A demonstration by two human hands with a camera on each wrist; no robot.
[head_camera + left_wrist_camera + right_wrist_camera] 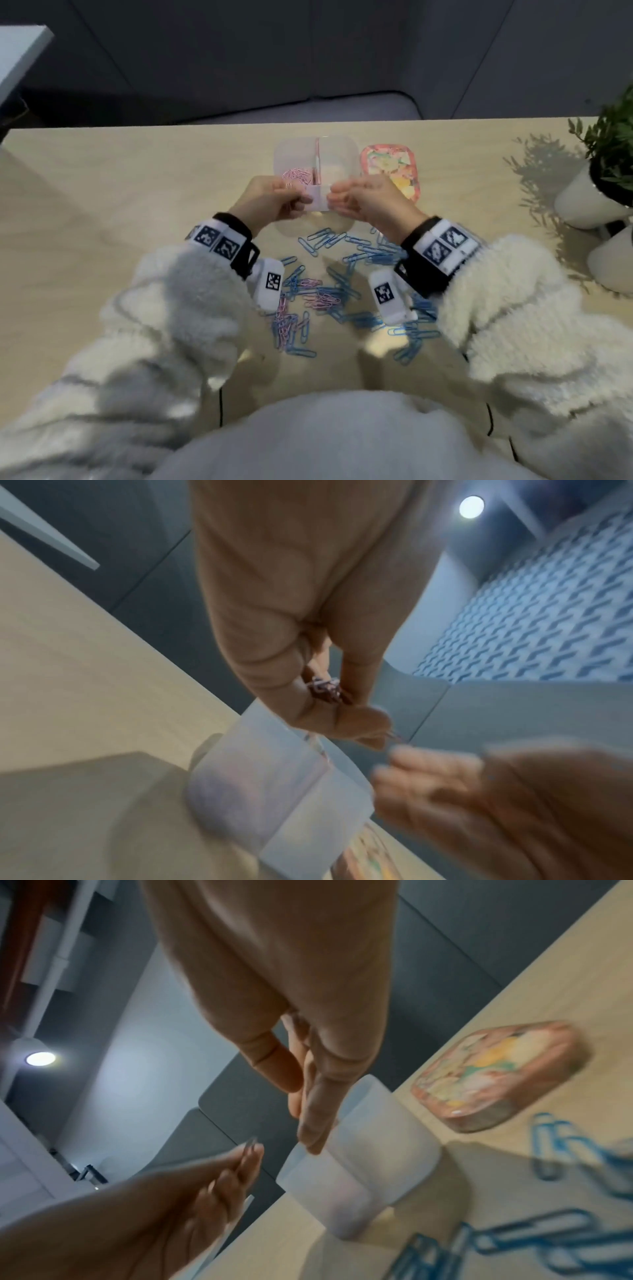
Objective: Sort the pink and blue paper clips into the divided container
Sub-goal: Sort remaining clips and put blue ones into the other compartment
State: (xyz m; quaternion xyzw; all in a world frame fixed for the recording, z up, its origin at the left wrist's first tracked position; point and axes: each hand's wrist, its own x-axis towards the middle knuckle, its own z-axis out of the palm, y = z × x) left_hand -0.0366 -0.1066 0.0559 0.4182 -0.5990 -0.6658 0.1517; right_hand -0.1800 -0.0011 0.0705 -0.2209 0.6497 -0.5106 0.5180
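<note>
container (337,147) near wall: hidden behind both hands' fingertips | right hand (479,791): motion-blurred in left wrist view, grip unreadable | clips (325,689) between left hand (291,615) fingers: colour, count unclear | blue paper clips (534,1240) below right fingertips: smeared, cut by frame edge

1. Both forearms reach forward from the body in fluffy white sleeves (513,308), each wrist wearing a black band with coded white markers.
2. The left hand (270,202) is raised, palm turned inward, with its fingers curled and its thumb and fingertips pinched together.
3. The right hand (370,200) faces it at the same height, fingers loosely bent and pointing toward the left hand.
4. The fingertips of the two hands are close together; whether they touch cannot be told.
</note>
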